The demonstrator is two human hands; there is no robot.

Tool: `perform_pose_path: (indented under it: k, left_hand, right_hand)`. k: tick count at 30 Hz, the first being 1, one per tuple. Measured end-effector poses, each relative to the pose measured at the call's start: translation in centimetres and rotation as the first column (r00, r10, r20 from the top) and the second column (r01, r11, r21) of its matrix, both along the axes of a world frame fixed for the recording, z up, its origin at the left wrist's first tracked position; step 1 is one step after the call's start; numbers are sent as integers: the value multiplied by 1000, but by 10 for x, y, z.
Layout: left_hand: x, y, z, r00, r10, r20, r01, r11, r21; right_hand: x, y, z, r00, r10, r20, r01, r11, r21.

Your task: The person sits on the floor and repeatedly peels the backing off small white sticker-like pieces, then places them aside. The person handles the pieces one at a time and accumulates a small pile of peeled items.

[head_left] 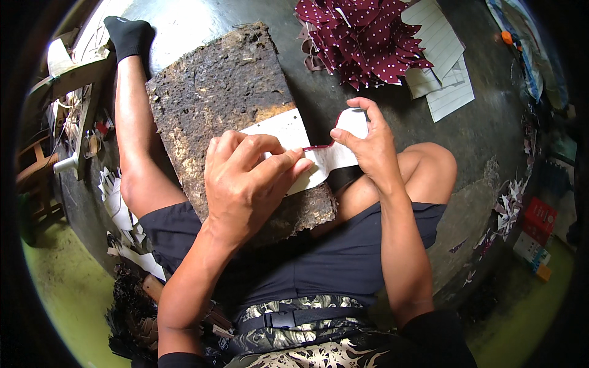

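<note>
Hands work a white shaped piece [307, 153] with a dark red edge, which lies across the worn brown board [227, 104] resting on the person's left thigh, near picture centre. Step in hand, by judgement: folding or pressing the red edging along the curved notch of the piece. The left hand [248, 184] is closed in a pinch, thumb and forefinger pressed together on the piece's near edge, remaining fingers curled over it. The right hand [368, 144], at 3 o'clock from the left, grips the rounded lobe of the piece, thumb on top at the red edge, fingers wrapped behind. The next move would call for holding the lobe steady while the pinch advances along the curve, keeping the edging flat. At 12 o'clock from the right hand lies a pile of dark red dotted fabric pieces [362, 40]; at 1 o'clock, lined white sheets [445, 67] on the grey floor [491, 122].
</note>
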State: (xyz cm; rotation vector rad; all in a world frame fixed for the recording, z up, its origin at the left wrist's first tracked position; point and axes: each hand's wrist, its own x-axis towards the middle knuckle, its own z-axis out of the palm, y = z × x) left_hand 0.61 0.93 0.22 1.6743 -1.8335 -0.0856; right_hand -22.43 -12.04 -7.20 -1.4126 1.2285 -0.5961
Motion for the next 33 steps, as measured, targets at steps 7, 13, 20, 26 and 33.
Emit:
perform_pose_path:
  k: [7,13,20,26,33]
  left_hand:
    - [-2,-1,4,997,-14,71,11,999,38]
    - [-34,10,38,883,148,-445,-8,954,301]
    - [-81,10,51,47,407,-912,333,854,399]
    - [-26,15,70,-99,391,-915,315,885,344]
    - [40,35,105,673,-15,-739,580,630,516]
  right_hand:
    - [-9,-4,18,972,-99,-213,73,989,-128]
    - [-20,5,54,925,-362,113,379,898,-222]
    - [-18,84,105,719,-359,595,446,895,1]
    - [-19,114,109,781,-351,516,302,936,180]
    - [-12,60,137,737,-15,676,-311,880,359]
